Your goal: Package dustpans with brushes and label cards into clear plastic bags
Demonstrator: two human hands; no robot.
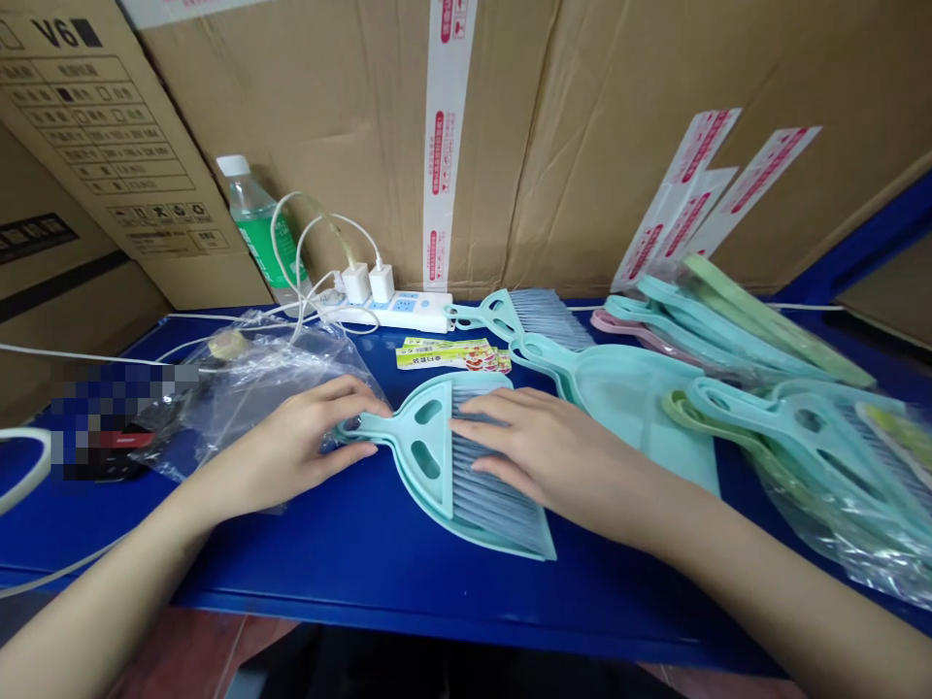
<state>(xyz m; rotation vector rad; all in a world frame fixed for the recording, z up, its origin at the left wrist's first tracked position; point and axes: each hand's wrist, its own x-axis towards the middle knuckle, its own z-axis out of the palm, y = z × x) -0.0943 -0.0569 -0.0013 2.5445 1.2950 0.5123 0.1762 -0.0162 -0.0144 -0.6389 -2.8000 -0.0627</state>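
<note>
A small teal hand brush lies nested in a teal dustpan in the middle of the blue table. My left hand pinches the handle end at the left, fingers closed round it. My right hand lies flat on the grey bristles, fingers stretched out. Just behind lies another teal dustpan with a second brush beyond it.
Clear plastic bags lie at the left. A white power strip with chargers and a green bottle stand at the back. Bagged brush sets pile up at the right. Cardboard boxes wall the back.
</note>
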